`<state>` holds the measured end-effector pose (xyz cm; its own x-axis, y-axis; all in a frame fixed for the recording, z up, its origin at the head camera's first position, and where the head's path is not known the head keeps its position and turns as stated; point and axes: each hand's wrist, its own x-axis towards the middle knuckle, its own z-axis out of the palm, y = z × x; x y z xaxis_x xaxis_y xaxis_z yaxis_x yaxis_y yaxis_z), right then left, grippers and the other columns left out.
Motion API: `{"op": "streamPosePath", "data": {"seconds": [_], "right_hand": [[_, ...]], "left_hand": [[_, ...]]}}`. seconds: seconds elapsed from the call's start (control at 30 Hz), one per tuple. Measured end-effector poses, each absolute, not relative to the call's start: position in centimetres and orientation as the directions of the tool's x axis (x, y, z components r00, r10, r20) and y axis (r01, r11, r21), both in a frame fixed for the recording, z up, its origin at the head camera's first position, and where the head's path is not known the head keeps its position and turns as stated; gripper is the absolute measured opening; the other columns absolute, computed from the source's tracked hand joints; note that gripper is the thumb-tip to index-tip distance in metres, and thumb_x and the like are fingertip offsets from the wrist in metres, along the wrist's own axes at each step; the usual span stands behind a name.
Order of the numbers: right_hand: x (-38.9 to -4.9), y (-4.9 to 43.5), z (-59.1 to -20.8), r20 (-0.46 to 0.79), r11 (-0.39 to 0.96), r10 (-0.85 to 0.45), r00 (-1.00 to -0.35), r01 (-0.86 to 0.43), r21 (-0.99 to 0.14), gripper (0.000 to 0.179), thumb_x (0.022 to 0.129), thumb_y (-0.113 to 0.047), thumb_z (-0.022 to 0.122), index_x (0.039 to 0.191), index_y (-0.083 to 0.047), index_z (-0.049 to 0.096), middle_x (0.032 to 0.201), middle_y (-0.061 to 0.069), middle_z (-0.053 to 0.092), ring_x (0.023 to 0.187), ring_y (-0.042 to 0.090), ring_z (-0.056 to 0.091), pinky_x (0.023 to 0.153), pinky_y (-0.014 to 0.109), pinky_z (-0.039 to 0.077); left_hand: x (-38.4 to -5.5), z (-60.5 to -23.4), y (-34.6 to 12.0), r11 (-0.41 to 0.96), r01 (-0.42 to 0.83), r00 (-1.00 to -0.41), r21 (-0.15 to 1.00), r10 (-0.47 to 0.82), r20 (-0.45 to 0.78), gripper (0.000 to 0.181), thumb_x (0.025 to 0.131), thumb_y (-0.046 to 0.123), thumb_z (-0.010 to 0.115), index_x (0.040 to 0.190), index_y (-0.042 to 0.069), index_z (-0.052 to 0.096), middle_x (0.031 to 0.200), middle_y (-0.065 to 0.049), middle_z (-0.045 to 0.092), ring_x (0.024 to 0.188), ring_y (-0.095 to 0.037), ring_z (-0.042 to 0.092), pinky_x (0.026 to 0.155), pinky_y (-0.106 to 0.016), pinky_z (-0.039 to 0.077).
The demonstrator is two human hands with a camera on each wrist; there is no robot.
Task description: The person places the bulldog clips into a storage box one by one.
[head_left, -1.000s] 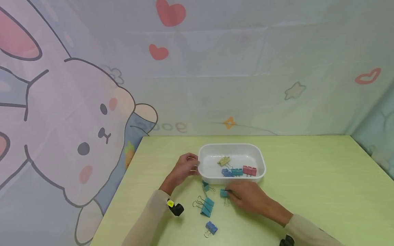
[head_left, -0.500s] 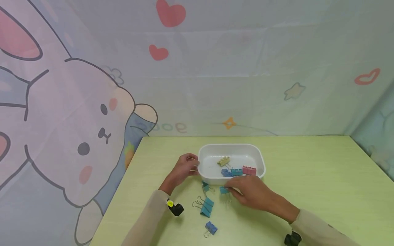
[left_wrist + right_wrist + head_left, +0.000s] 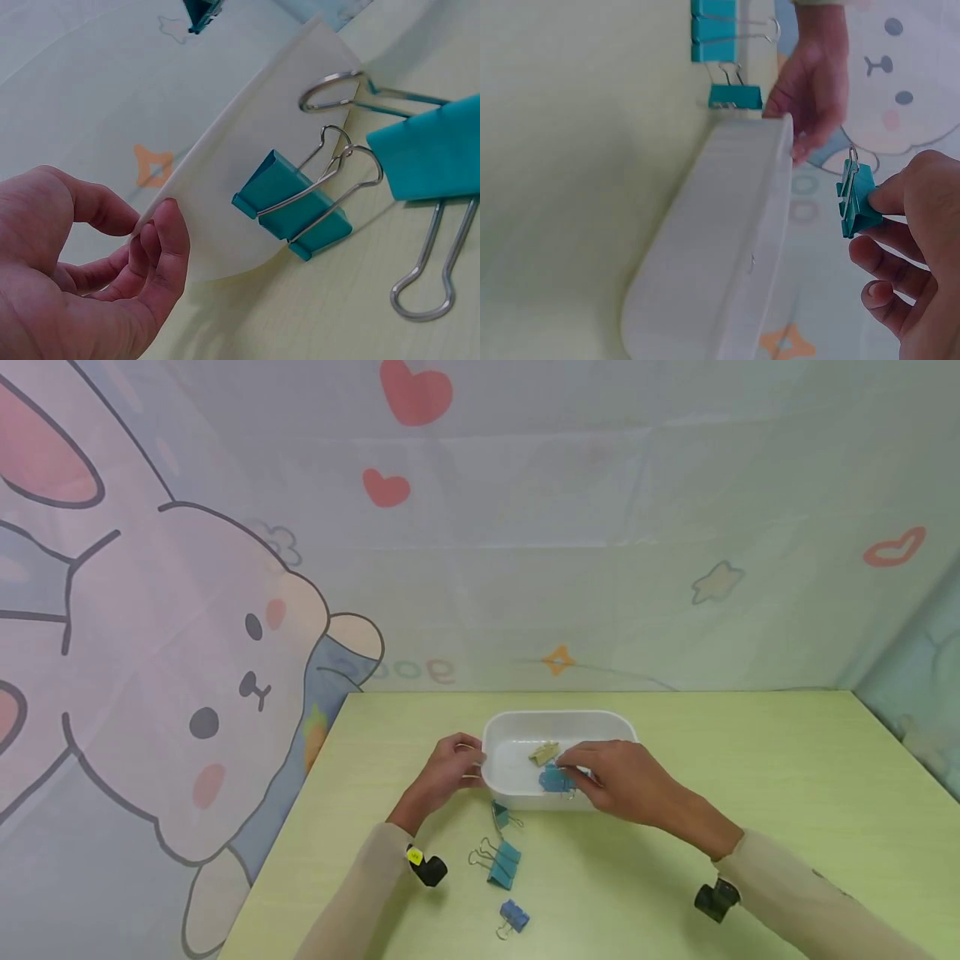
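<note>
At the left end of a white plastic tray (image 3: 525, 802), my left hand (image 3: 447, 768) pinches the rim between thumb and fingers, as the left wrist view shows. My right hand (image 3: 628, 779) is over the tray's right part, pinching a teal binder clip (image 3: 859, 196) by its body. Inside the tray a yellow binder clip (image 3: 543, 753) is visible; the other clips there are mostly covered by the right hand and the held clip. In front of the tray lie a small teal binder clip (image 3: 501, 816), a larger teal binder clip (image 3: 504, 864) and a blue binder clip (image 3: 513, 916).
The tray stands on a pale yellow-green table (image 3: 750, 793). Behind the table hangs a printed cloth (image 3: 525, 568) with a rabbit, hearts and stars. The small teal clip lies close to the tray's front wall, near the left hand.
My right hand has lifted the teal binder clip off the table and carried it up and forward over the tray. The left hand has stayed at the tray's end.
</note>
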<state>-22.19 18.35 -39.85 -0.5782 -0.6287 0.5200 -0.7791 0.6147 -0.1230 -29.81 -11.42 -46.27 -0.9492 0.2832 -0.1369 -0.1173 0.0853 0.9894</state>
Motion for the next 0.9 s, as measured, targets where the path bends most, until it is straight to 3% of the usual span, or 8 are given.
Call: {"op": "streamPosePath", "data": {"seconds": [0.23, 0.4, 0.6, 0.9], "right_hand": [[-24.7, 19.4, -38.8, 0.535, 0.667, -0.566, -0.627, -0.730, -0.150, 0.014, 0.093, -0.012, 0.076, 0.106, -0.009, 0.079, 0.097, 0.001, 0.077, 0.063, 0.006, 0.056, 0.057, 0.027, 0.050], [-26.4, 20.1, -38.4, 0.506, 0.696, -0.513, -0.694, -0.681, -0.228, 0.015, 0.095, -0.011, 0.072, 0.108, -0.007, 0.079, 0.079, -0.004, 0.069, 0.056, 0.005, 0.042, 0.050, 0.026, 0.037], [-27.7, 20.9, -38.3, 0.474, 0.711, -0.469, -0.745, -0.637, -0.297, 0.015, 0.098, -0.010, 0.069, 0.110, -0.007, 0.079, 0.083, -0.002, 0.071, 0.057, 0.007, 0.045, 0.051, 0.028, 0.038], [-28.8, 21.4, -38.6, 0.424, 0.739, -0.427, -0.799, -0.578, -0.346, 0.018, 0.099, -0.011, 0.068, 0.113, -0.006, 0.078, 0.092, 0.003, 0.074, 0.060, 0.011, 0.049, 0.053, 0.030, 0.041]], "left_hand": [[-29.7, -46.3, -11.4, 0.082, -0.119, -0.953, 0.989, 0.269, -0.137, 0.035, 0.099, 0.007, 0.058, 0.129, -0.010, 0.051, 0.122, -0.031, 0.058, 0.093, -0.031, 0.069, 0.077, -0.033, 0.062], [-29.6, -46.2, -11.3, 0.090, -0.123, -0.954, 0.988, 0.263, -0.142, 0.035, 0.099, 0.007, 0.058, 0.129, -0.009, 0.051, 0.122, -0.030, 0.058, 0.095, -0.032, 0.069, 0.078, -0.035, 0.063], [-29.6, -46.0, -11.2, 0.098, -0.126, -0.952, 0.987, 0.268, -0.148, 0.037, 0.100, 0.008, 0.059, 0.132, -0.009, 0.051, 0.125, -0.031, 0.058, 0.104, -0.041, 0.067, 0.082, -0.037, 0.062], [-29.8, -46.1, -11.2, 0.106, -0.134, -0.950, 0.985, 0.270, -0.158, 0.036, 0.100, 0.008, 0.059, 0.131, -0.008, 0.052, 0.125, -0.031, 0.058, 0.103, -0.039, 0.067, 0.085, -0.039, 0.062]]}}
